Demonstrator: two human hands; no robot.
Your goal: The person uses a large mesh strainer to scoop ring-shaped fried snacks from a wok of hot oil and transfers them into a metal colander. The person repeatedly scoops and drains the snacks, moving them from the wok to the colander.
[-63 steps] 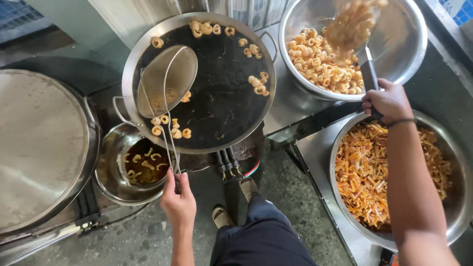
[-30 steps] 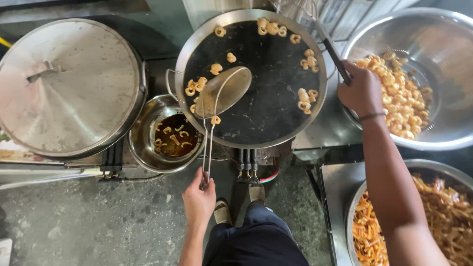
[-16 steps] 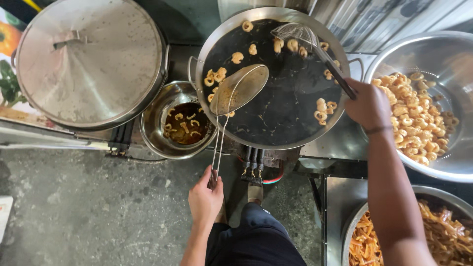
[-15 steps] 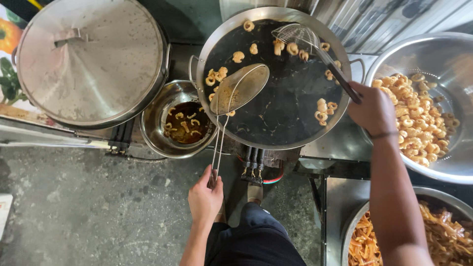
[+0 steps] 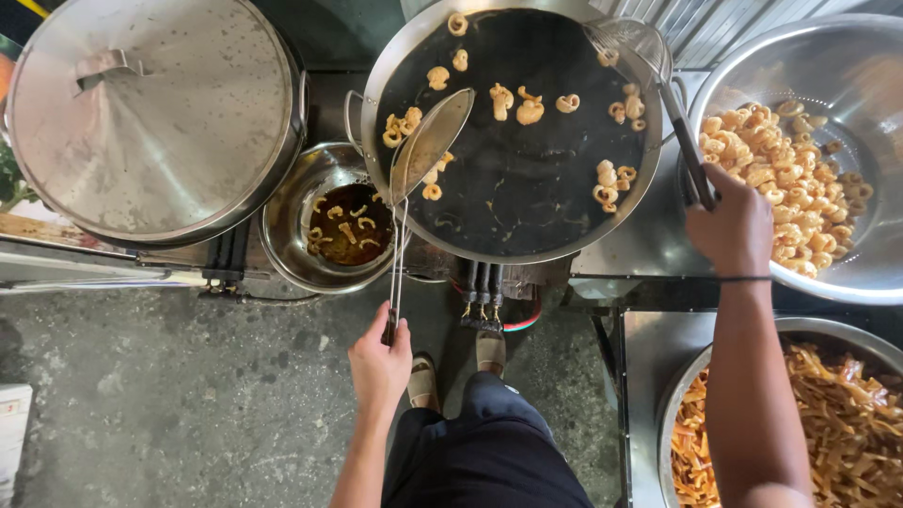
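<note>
My left hand point(image 5: 379, 357) grips the long handle of a flat metal skimmer point(image 5: 431, 141), whose scoop rests over the left side of a big wok point(image 5: 395, 66) of dark oil. Curled golden fried snacks point(image 5: 530, 111) float in the oil. My right hand point(image 5: 729, 226) holds the black handle of a wire mesh strainer point(image 5: 628, 42), its basket dipped at the wok's far right rim.
A large steel pot with a lid point(image 5: 141, 113) stands at left. A small steel bowl point(image 5: 292, 245) of brown oil and crumbs sits beside the wok. At right a steel basin point(image 5: 847, 56) holds fried curls; below it another basin point(image 5: 673, 414) holds orange strips. Concrete floor lies underfoot.
My right hand has brought the mesh strainer from over the right basin back into the wok's far right side. The view has shifted left; the left hand keeps holding the skimmer.
</note>
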